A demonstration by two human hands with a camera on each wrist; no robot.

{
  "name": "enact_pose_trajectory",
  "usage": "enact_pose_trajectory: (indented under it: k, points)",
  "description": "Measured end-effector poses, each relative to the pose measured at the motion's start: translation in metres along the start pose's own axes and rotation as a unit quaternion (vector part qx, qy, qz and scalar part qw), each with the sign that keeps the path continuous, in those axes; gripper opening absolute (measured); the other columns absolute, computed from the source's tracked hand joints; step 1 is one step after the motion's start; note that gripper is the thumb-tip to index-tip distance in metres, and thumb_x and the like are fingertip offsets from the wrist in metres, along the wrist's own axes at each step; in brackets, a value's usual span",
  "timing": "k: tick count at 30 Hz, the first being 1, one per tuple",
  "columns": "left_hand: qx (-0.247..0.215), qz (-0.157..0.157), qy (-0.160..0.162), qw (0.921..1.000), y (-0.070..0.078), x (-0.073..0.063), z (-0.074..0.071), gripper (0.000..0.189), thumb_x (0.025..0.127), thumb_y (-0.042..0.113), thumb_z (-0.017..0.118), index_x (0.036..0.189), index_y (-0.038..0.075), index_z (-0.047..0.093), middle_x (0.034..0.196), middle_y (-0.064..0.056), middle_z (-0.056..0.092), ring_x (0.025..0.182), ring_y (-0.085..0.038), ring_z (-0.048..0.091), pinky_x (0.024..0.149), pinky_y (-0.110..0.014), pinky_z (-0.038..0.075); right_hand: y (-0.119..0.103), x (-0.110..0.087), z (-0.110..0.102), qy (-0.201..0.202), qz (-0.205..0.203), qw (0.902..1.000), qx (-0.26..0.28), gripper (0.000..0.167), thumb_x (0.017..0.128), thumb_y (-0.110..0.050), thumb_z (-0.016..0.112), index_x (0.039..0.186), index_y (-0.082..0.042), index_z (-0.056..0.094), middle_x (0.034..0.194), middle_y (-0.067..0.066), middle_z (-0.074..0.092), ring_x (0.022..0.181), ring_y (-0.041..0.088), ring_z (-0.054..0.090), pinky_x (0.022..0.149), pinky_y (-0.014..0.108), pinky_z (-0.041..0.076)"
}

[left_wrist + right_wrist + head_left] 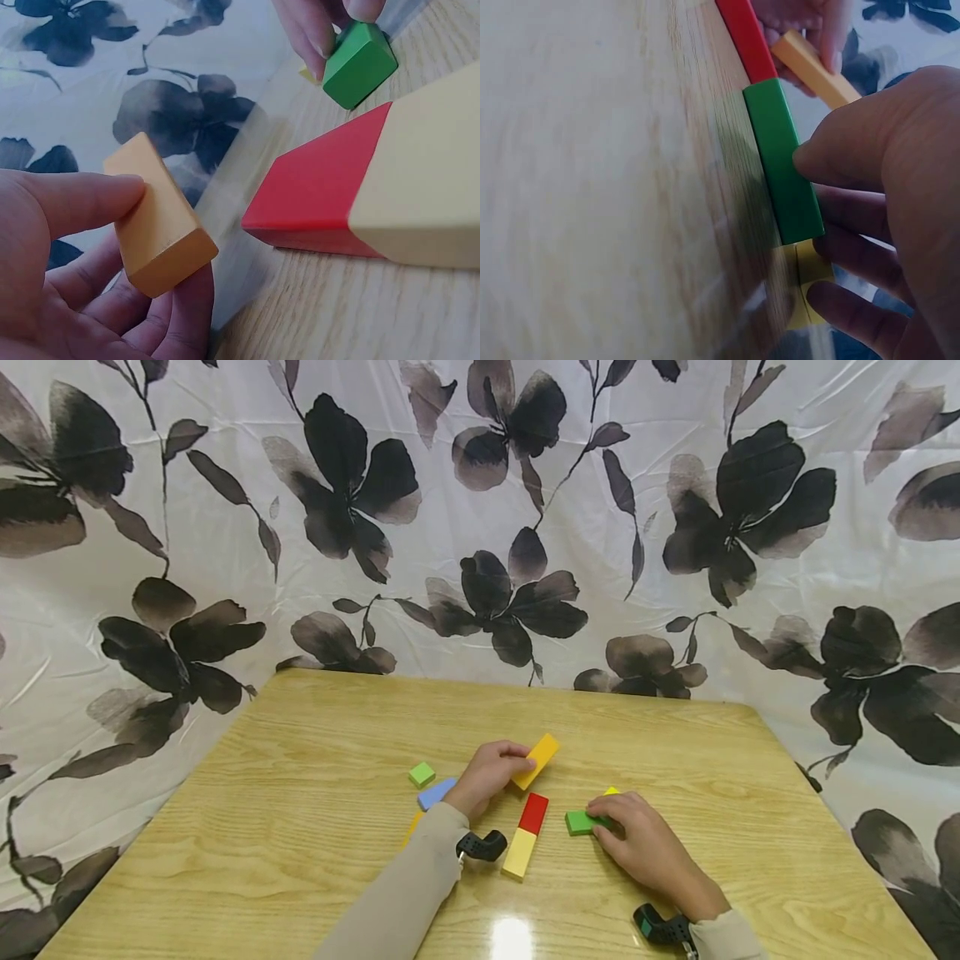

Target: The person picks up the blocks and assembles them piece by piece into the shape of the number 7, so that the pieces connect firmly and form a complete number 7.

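My left hand (489, 774) pinches an orange block (543, 755) between thumb and fingers, tilted above the far middle of the table. In the left wrist view, the thumb lies on one face of that block and fingers support it from beneath. A red block (534, 814) and a cream block (519, 855) lie end to end between my hands. On the right, my right hand (651, 847) grips a green block (581, 823) with thumb and fingers, low at the tabletop. Just behind the green block is a yellow block (814, 262), mostly hidden by the right hand in the head view.
Left of my left arm lie a light green block (422, 774), a blue block (437, 794) and another orange block (412, 828), the last two partly covered by that arm. A floral cloth (510, 602) hangs behind the wooden table (300, 760).
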State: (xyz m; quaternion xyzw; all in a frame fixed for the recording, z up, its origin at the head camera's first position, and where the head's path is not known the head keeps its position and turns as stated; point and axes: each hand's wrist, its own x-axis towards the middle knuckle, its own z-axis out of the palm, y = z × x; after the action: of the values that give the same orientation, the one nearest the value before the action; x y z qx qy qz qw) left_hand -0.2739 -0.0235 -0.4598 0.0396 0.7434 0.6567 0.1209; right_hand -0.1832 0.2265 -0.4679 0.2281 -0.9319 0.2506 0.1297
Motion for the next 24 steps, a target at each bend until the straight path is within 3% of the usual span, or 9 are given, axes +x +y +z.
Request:
enact_pose_trajectory:
  k: [11, 24]
  points:
    - [-0.004, -0.024, 0.026, 0.9994, 0.002, 0.006, 0.001, 0.027, 0.089, 0.014, 0.076, 0.113, 0.003, 0.072, 0.119, -0.01, 0.063, 0.101, -0.022, 0.061, 0.084, -0.031, 0.053, 0.002, 0.0, 0.001, 0.006, 0.002, 1.0, 0.003, 0.023, 0.087, -0.01, 0.078, 0.109, -0.016, 0.075, 0.116, -0.006, 0.068, 0.109, 0.014, 0.059, 0.092, 0.043, 0.05]
    - [-0.039, -0.034, -0.002, 0.9987, 0.001, 0.012, 0.001, 0.031, 0.091, 0.008, 0.072, 0.12, 0.0, 0.066, 0.114, -0.014, 0.062, 0.091, -0.021, 0.062, 0.072, -0.03, 0.056, 0.003, 0.0, 0.001, -0.003, 0.009, 0.9999, 0.005, 0.024, 0.088, -0.011, 0.078, 0.111, -0.017, 0.075, 0.117, -0.007, 0.067, 0.111, 0.015, 0.059, 0.093, 0.043, 0.05]
